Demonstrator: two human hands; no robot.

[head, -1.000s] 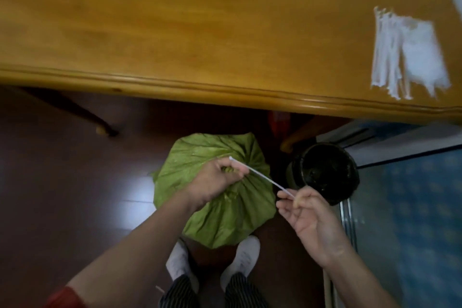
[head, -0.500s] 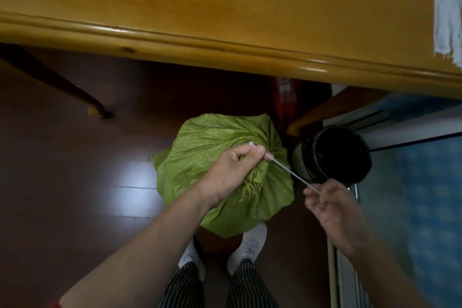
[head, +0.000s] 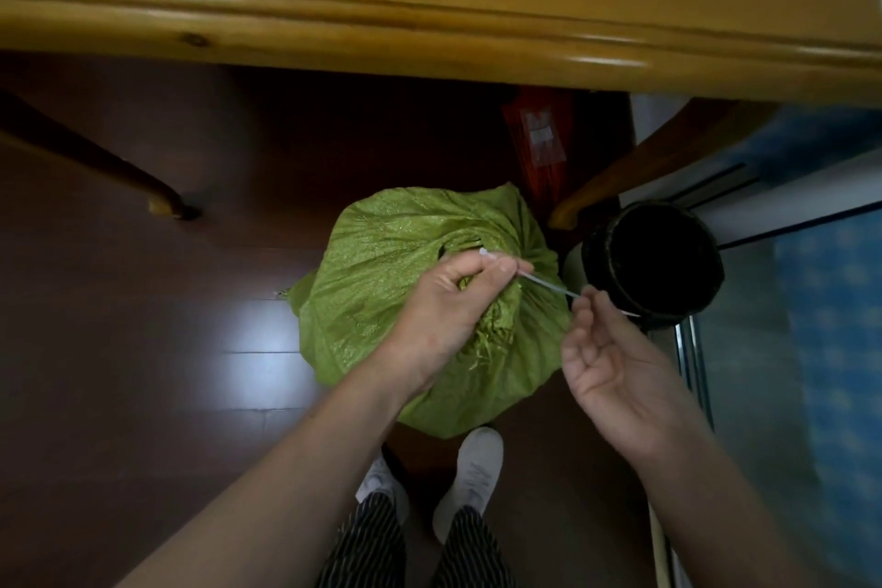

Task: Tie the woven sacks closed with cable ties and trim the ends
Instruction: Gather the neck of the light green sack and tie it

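Early in the job, by my reading: one green woven sack (head: 405, 282) stands on the floor (head: 143, 349) just in front of the person's shoes (head: 472, 468), below the counter (head: 429, 24) edge, w/ a black bucket (head: 663, 263) just beside it on the right; its mouth is already gathered into a neck, frayed fringe spilling out under the left hand (head: 444, 306). That hand is curled over the neck, thumb & forefinger pinching the white cable tie (head: 549, 284) right by its head end; the right hand (head: 615, 363) is palm-up, thumb & forefinger nipping the strap further along, other fingers loosely curled, a short bit of tail poking out past them toward the bucket. The strap runs taut-looking btwn the two hands, so prob. mid-cinch; can't tell if the loop actually goes round the neck or the tail is through the head, since the left hand covers that spot. Still left, as far as this shows: pull tight, then trim the tail; no cutter in view, and no other sacks visible, so can't say how many remain.
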